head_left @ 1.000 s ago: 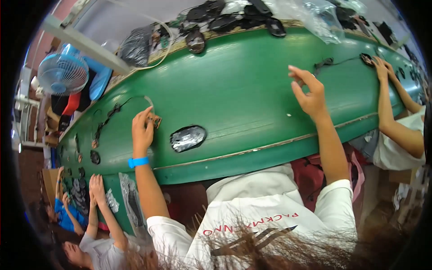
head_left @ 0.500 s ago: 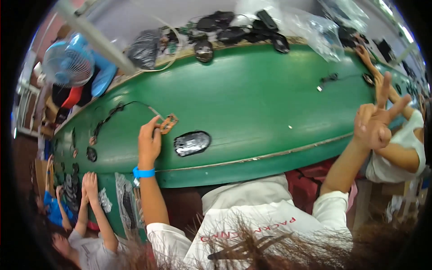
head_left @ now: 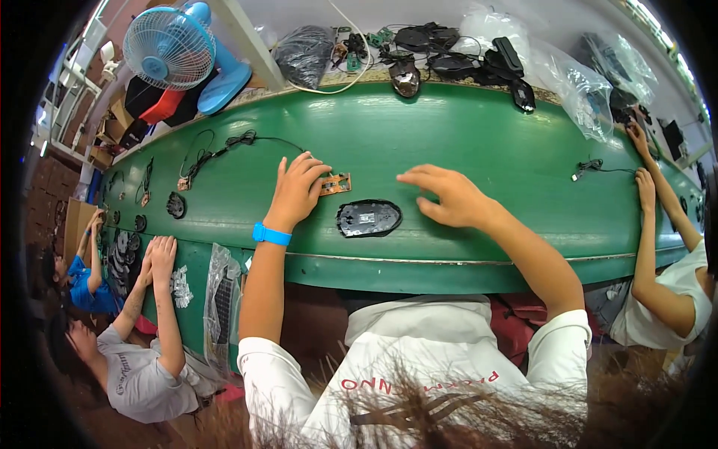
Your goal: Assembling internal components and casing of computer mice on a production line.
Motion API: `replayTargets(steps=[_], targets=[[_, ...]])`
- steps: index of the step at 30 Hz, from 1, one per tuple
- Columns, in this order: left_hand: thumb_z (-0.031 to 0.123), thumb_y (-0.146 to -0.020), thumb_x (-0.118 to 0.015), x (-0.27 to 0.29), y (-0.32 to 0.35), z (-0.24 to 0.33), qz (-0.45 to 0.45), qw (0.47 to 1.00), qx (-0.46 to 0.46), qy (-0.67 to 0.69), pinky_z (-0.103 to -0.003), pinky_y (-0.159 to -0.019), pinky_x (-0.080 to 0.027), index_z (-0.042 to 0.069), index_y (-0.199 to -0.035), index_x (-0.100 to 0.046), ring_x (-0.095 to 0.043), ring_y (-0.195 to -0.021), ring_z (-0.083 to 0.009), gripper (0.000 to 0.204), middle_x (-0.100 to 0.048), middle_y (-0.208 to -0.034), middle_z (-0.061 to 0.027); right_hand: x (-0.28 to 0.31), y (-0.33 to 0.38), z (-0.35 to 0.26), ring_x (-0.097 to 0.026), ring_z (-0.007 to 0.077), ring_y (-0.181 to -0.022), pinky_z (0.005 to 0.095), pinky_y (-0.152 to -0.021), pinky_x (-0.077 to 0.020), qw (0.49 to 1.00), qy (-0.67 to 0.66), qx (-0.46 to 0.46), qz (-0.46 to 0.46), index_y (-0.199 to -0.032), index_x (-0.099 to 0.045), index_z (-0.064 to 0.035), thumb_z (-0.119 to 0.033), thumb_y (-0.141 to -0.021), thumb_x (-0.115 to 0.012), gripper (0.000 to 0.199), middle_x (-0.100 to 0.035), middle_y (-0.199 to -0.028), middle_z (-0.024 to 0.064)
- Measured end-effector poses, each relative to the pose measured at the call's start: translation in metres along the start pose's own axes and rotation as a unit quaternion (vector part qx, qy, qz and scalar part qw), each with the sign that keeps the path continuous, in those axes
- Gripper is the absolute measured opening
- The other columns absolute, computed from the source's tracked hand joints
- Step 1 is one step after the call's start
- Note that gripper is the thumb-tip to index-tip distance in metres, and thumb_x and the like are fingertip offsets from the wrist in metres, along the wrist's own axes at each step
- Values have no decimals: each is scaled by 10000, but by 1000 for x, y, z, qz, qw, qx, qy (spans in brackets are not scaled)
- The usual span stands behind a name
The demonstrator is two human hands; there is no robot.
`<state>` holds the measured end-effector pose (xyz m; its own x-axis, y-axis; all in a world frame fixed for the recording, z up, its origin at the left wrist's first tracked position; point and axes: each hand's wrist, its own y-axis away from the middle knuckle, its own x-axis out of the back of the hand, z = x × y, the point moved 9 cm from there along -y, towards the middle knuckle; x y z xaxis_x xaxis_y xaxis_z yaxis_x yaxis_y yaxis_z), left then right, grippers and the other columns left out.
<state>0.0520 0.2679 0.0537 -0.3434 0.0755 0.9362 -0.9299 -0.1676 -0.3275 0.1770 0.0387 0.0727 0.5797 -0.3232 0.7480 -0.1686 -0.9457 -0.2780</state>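
L grip pinches orange PCB, R grip is spread & empty, & black cord, if snagged, cd tug PCB loose.

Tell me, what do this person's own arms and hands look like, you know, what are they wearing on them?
Short white sleeves cover the upper arms, leaving the forearms bare. A bright blue band circles the left wrist. The left hand and right hand are both ungloved; no band shows on the right wrist.
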Motion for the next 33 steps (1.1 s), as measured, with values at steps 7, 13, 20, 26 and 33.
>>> replayTargets(steps=[7,13,20,26,33], targets=[[87,-911,-666,-3,-6,-3,-138,989,44,33,-622,-1147,-306,147,-1161,-659,-535,-1269,-323,257,-614,-1256,-84,-20,-37,2,-642,276,-943,410,-870,-536,999,-45,0,6,-1366,-599,-89,-71,-846,-616,521,-628,-1177,132],[94,-886,-666,-1,-10,15,-163,984,8,69,-511,-889,-498,66,-985,-649,-647,-938,-338,105,-674,-946,-118,-20,-26,5,-646,278,-942,407,-868,-533,997,-73,-25,10,-1313,-616,-62,-77,-847,-627,467,-641,-1143,137],[122,-899,-678,9,-2,0,-36,979,116,166,-416,-615,-510,21,-896,-649,-643,-649,-303,105,-662,-730,-140,-22,-47,2,-649,273,-891,399,-824,-541,990,-86,-34,107,-1128,-621,-27,-152,-861,-715,309,-652,-1057,133],[94,-925,-699,44,15,38,176,957,139,182,-314,-557,-498,-14,-884,-650,-631,-569,-153,126,-686,-708,-113,-19,-67,-30,-658,261,-860,385,-769,-547,978,-98,-24,184,-1044,-611,-16,-264,-839,-811,379,-650,-981,134],[51,-930,-699,44,21,80,192,929,100,299,-320,-639,-547,-13,-952,-682,-711,-681,-211,70,-733,-795,-128,-16,-54,-33,-664,272,-858,384,-769,-548,979,-115,-13,168,-1059,-613,-9,-248,-789,-857,435,-652,-996,143]])
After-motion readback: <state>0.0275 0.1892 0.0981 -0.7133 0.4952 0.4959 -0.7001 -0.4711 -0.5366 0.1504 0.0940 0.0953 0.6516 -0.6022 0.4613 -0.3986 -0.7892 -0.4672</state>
